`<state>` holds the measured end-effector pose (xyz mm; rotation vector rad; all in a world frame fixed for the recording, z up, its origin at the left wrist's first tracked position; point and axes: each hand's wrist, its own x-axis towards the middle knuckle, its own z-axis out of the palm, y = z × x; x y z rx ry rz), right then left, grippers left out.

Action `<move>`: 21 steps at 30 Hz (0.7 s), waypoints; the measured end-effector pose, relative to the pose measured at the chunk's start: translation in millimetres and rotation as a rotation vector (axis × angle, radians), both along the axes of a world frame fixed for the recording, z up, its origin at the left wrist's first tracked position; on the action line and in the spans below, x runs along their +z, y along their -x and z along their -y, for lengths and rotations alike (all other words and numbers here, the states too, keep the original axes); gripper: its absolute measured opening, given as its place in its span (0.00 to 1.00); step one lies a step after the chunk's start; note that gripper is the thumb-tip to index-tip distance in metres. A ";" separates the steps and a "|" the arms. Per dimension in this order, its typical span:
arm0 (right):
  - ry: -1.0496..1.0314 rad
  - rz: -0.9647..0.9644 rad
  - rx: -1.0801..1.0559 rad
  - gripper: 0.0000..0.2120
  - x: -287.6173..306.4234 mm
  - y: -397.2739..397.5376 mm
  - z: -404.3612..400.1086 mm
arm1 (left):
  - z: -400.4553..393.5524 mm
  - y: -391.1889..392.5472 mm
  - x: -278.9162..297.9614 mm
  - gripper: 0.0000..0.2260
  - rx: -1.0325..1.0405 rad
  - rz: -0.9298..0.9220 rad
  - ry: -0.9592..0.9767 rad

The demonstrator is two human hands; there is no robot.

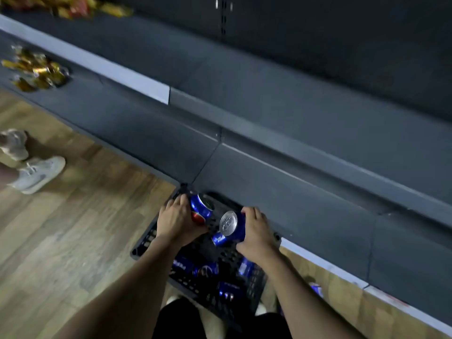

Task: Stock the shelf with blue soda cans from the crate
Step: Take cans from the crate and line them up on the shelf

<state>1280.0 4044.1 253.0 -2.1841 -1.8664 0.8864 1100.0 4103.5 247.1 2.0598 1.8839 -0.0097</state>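
A black perforated crate [146, 243] stands on the wooden floor against the dark grey shelf [293, 192]. My left hand [175, 218] grips a blue soda can [201, 206] above the crate's far left corner. My right hand [256, 233] holds a second blue soda can [231, 226] with its silver top facing me. Several more blue cans [205, 269] lie in the crate under my forearms. The shelf boards just beyond the crate are bare.
Gold-wrapped snack packs [36, 69] lie on the lower shelf at far left, more packs [71, 6] on the shelf above. Another person's light sneakers [36, 174] stand on the floor at left. One blue can [316, 289] lies on the floor right of the crate.
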 end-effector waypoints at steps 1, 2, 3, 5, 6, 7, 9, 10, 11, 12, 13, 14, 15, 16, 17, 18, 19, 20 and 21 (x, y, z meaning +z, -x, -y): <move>-0.027 -0.019 -0.028 0.32 21.0 -0.7 1.3 | 0.6 -3.0 21.4 0.32 0.014 0.022 -0.030; -0.047 -0.047 -0.060 0.33 42.4 -1.6 2.2 | 1.2 -5.7 43.4 0.31 0.030 0.044 -0.063; -0.065 -0.078 -0.093 0.34 63.2 -2.4 2.8 | 1.2 -8.4 65.0 0.30 0.048 0.071 -0.096; -0.106 -0.141 -0.157 0.35 103.3 -4.5 2.7 | 0.7 -13.9 105.9 0.28 0.089 0.151 -0.164; -0.136 -0.171 -0.186 0.36 122.2 -5.9 1.8 | 0.0 -16.9 126.1 0.27 0.110 0.203 -0.202; -0.169 -0.195 -0.207 0.35 140.9 -7.4 0.8 | -1.1 -20.2 145.7 0.27 0.133 0.258 -0.239; -0.240 -0.221 -0.222 0.34 179.0 -9.8 -1.7 | -3.8 -27.6 183.6 0.28 0.171 0.356 -0.308; -0.280 -0.234 -0.227 0.34 197.7 -10.9 -3.0 | -5.6 -31.6 201.5 0.29 0.181 0.395 -0.346; -0.315 -0.251 -0.232 0.33 216.0 -11.7 -4.4 | -7.5 -35.9 218.8 0.29 0.187 0.428 -0.387; -0.351 -0.265 -0.234 0.33 234.0 -12.8 -5.9 | -9.1 -40.4 236.4 0.29 0.192 0.457 -0.423; -0.385 -0.271 -0.230 0.34 251.2 -13.8 -7.0 | -10.1 -44.8 254.1 0.29 0.194 0.481 -0.454; -0.414 -0.272 -0.221 0.35 267.6 -15.0 -8.4 | -11.2 -48.6 271.0 0.29 0.195 0.506 -0.480; -0.442 -0.274 -0.213 0.35 283.0 -16.5 -9.6 | -11.9 -51.4 286.7 0.29 0.197 0.536 -0.500; -0.467 -0.279 -0.210 0.36 297.4 -18.1 -10.2 | -12.7 -53.5 301.5 0.29 0.198 0.570 -0.517; -0.495 -0.286 -0.210 0.36 311.9 -19.7 -10.9 | -13.9 -54.9 314.4 0.29 0.196 0.602 -0.534; -0.520 -0.294 -0.212 0.36 324.9 -20.9 -11.5 | -14.5 -55.9 326.5 0.29 0.191 0.628 -0.552; -0.546 -0.302 -0.215 0.36 336.6 -21.8 -12.3 | -15.4 -56.5 337.1 0.30 0.181 0.650 -0.572; -0.573 -0.312 -0.220 0.36 347.0 -22.4 -13.4 | -16.5 -57.0 346.6 0.30 0.172 0.672 -0.594; -0.598 -0.324 -0.224 0.35 356.5 -22.2 -14.5 | -17.7 -57.0 355.7 0.30 0.163 0.696 -0.619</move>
